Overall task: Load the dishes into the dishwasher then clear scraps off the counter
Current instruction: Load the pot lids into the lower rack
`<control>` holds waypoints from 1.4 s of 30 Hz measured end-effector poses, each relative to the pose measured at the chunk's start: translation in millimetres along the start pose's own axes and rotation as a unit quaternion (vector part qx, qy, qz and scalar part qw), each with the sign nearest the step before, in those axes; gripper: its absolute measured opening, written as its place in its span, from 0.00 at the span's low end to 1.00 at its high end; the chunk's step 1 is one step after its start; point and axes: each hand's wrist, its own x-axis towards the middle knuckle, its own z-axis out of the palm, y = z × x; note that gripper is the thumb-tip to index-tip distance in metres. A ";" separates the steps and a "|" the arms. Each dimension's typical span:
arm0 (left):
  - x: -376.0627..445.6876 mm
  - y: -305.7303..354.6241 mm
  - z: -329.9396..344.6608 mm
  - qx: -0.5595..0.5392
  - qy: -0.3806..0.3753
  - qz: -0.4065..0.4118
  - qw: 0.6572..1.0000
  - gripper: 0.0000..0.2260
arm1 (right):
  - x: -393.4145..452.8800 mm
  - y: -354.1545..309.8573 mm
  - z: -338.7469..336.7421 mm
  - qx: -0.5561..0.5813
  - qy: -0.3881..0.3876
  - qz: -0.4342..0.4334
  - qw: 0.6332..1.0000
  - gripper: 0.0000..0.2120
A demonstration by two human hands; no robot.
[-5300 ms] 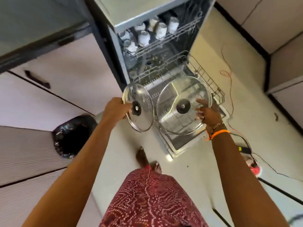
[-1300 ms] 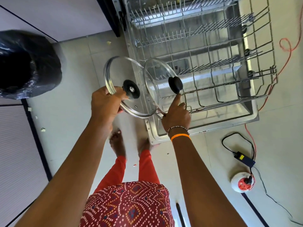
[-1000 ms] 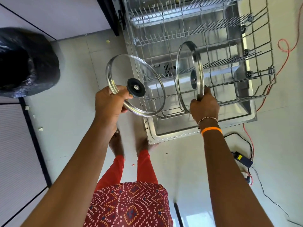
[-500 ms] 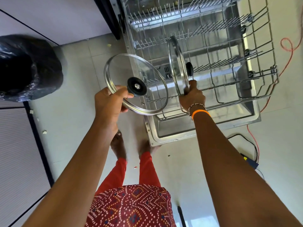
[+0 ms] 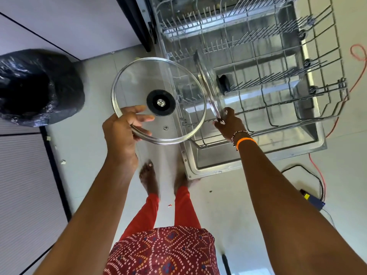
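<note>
My left hand (image 5: 124, 129) grips the steel rim of a round glass lid (image 5: 139, 80) with a black knob, held flat-on toward me over the floor beside the dishwasher. My right hand (image 5: 228, 124) pinches the lower edge of a second glass lid (image 5: 206, 82), which stands on edge, knob pointing right, in the left part of the pulled-out lower rack (image 5: 288, 120). The wire rack holds nothing else that I can see. It sits over the open dishwasher door (image 5: 258, 157).
A bin lined with a black bag (image 5: 37, 86) stands on the floor at the left, against pale cabinet fronts. My bare feet are at the door's near left corner. An orange cord (image 5: 357, 54) and a black cable with an adapter (image 5: 313, 201) lie on the floor at the right.
My right hand has carried the second lid, turned on edge, down and left into the rack's left side. The left hand has kept its lid in about the same place.
</note>
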 end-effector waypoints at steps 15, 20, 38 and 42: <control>12.8 -19.5 7.1 0.014 -0.037 0.024 0.999 0.18 | 10.9 -18.8 8.2 -0.033 0.047 -0.198 0.979 0.37; 33.9 -18.4 10.7 -0.011 -0.036 0.028 0.999 0.19 | 43.6 -36.8 13.8 0.028 0.051 -0.208 0.976 0.38; 39.7 -15.4 -12.9 -0.060 0.022 0.039 0.997 0.16 | 93.0 -84.0 -21.3 -0.090 0.031 -0.230 0.968 0.17; 31.0 -24.7 -20.9 -0.092 0.040 0.006 0.995 0.17 | 41.7 -69.6 -4.7 -0.019 0.060 -0.272 0.960 0.20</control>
